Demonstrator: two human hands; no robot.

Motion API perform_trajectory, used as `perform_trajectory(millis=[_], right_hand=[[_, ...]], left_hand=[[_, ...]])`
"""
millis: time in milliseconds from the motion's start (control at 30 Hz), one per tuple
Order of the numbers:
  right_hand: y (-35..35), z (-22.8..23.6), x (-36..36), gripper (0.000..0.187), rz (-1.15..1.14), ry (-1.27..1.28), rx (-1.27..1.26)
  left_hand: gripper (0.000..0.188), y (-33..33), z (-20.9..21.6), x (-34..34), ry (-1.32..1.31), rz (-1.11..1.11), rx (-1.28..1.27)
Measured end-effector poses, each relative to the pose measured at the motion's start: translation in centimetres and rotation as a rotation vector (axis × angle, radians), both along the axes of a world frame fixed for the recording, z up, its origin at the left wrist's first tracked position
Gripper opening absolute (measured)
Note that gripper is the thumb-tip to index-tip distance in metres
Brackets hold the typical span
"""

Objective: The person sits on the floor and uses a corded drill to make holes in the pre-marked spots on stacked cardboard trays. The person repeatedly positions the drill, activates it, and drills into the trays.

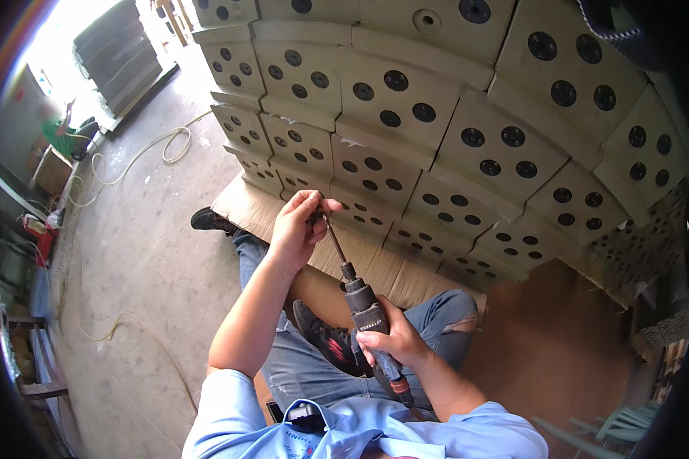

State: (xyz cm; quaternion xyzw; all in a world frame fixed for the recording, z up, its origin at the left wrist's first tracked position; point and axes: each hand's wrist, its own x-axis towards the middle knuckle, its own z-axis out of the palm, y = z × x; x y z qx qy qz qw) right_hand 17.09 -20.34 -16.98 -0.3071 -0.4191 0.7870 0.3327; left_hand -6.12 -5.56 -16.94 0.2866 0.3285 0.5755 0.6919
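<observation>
My right hand (pixel 396 338) is wrapped round the grip of a dark power screwdriver (pixel 366 307) that points up and away from me. Its long thin bit (pixel 335 243) reaches to my left hand (pixel 292 228). The left fingers are curled together at the bit's tip, pinching something small and dark that is too small to name. Just beyond my hands rises a wall of stacked beige pieces (pixel 406 145), their faces set with round black discs (pixel 390 118). Both hands are apart from that wall.
I sit with bent legs (pixel 436 321) on flattened cardboard (pixel 406 279). A pale hose (pixel 130 164) loops over the concrete floor (pixel 153 252) at left. Another person (pixel 65 138) in green is at far left, near a red box (pixel 40 237). A brown board (pixel 543 344) lies at right.
</observation>
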Motion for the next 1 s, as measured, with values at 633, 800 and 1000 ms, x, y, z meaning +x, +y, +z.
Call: perform_trajectory(millis=[633,800,1000], right_hand=[[0.0,-0.6,0.2,0.047,0.030,0.049,-0.058],[0.0,-0.9,0.1,0.047,0.024,0.075,-0.091],[0.3,-0.4,0.0,0.049,0.003,0.093,-0.125]], left_hand=[[0.008,0.0,0.0,1.2,0.017,0.025,0.044],[0.008,0.0,-0.3,1.2,0.034,0.018,0.070],[0.012,0.2,0.2,1.4,0.050,-0.004,0.063]])
